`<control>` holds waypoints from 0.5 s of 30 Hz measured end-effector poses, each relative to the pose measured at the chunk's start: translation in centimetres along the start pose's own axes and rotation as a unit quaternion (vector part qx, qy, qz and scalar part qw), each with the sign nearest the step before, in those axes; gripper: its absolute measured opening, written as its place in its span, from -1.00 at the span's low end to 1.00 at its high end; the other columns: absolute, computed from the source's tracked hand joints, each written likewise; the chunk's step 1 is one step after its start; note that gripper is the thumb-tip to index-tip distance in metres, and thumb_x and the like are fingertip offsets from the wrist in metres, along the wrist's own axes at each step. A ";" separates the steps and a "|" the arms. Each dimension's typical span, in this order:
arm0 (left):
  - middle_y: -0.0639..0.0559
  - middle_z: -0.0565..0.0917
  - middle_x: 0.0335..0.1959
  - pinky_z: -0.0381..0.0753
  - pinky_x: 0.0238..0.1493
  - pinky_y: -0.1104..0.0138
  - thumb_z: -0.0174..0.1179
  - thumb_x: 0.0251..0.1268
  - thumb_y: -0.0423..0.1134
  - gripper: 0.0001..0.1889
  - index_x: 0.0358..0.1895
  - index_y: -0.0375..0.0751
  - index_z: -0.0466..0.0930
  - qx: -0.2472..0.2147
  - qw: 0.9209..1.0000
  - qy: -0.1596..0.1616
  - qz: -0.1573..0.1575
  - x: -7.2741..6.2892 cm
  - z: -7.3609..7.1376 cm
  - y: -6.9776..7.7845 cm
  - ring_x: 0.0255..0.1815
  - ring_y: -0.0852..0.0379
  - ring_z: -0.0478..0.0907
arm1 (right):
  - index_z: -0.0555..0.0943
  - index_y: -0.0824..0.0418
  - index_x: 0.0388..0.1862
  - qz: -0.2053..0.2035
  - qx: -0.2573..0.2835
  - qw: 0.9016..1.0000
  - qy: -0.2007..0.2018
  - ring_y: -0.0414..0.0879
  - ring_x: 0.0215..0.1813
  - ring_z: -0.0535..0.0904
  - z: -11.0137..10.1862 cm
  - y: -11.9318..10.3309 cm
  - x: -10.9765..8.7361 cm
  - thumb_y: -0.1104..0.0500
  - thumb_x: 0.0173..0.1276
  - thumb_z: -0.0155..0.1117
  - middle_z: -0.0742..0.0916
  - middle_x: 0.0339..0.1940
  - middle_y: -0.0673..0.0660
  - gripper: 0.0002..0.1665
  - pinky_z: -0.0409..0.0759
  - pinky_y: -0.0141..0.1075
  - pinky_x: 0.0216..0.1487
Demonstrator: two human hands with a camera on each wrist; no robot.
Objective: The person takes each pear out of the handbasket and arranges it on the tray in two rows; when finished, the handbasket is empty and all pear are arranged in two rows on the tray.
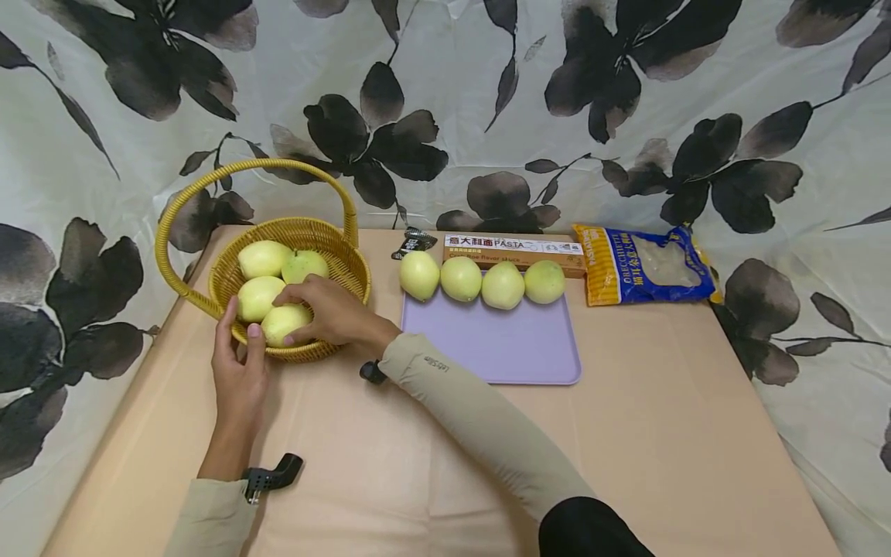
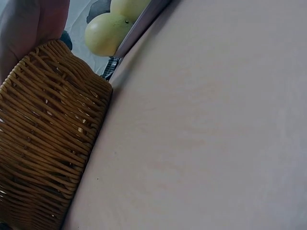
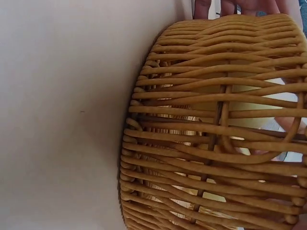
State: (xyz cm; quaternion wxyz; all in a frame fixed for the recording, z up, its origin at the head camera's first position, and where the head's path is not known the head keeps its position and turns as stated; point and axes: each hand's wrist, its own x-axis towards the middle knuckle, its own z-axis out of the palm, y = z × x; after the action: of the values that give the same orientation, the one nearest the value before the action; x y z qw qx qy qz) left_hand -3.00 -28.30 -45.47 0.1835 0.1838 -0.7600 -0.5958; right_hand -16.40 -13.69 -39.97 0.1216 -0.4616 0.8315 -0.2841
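Note:
A yellow wicker basket (image 1: pixel 358 267) with a tall arched handle stands at the left of the table, holding several round yellow-green fruits (image 1: pixel 264 258). My right hand (image 1: pixel 334 309) reaches in over its right side and grips the nearest fruit (image 1: pixel 284 323) between thumb and fingers. At the near left side of the basket, my left hand (image 1: pixel 240 379) holds the rim, the thumb up at the edge. In the right wrist view, fingers (image 3: pixel 240 6) of the left hand lie against the woven wall (image 3: pixel 216 129). The basket's side fills the left of the left wrist view.
A lilac tray (image 1: pixel 487 348) lies right of the basket, with several more of these fruits (image 1: pixel 503 285) lined along its far edge. Behind them are a pasta box (image 1: pixel 515 251) and a small black packet (image 1: pixel 414 242). A blue-and-yellow pasta bag (image 1: pixel 643 267) lies at the far right.

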 end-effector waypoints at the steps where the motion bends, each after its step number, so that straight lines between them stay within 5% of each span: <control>1: 0.26 -0.02 0.78 0.27 0.58 0.54 -0.08 0.76 -0.02 -0.36 0.75 0.25 -0.03 0.001 1.000 0.002 0.002 0.0 0.0 0.0 0.78 0.12 -0.05 | 0.64 -0.05 0.33 0.004 -0.004 1.000 -0.003 -0.26 0.11 0.54 0.0 -0.1 0.0 -0.15 0.25 0.65 0.71 0.12 -0.10 -0.30 0.44 -0.53 0.08; 8: 0.25 -0.01 0.77 0.29 0.53 0.58 -0.07 0.75 -0.01 -0.36 0.75 0.24 -0.01 -0.002 1.000 0.002 -0.003 0.0 -0.1 0.1 0.78 0.13 -0.04 | 0.57 -0.05 0.22 0.018 0.003 1.000 -0.006 -0.28 0.24 0.59 0.1 -0.2 0.2 -0.14 0.22 0.67 0.71 0.21 -0.12 -0.34 0.46 -0.52 0.24; 15: 0.27 -0.02 0.78 0.29 0.54 0.57 -0.06 0.74 0.02 -0.36 0.74 0.30 -0.02 -0.002 1.000 0.003 -0.012 0.0 -0.1 0.1 0.78 0.14 -0.07 | 0.60 -0.05 0.19 0.032 0.064 0.996 0.047 -0.32 0.16 0.60 0.1 0.4 0.2 -0.09 0.15 0.73 0.76 0.10 -0.13 -0.32 0.46 -0.55 0.18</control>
State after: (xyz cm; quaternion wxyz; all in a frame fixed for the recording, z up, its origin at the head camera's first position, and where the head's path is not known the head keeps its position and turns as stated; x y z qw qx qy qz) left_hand -2.98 -28.35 -45.36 0.1790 0.1939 -0.7560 -0.5990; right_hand -16.74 -13.68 -40.28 0.1206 -0.4125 0.8306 -0.3541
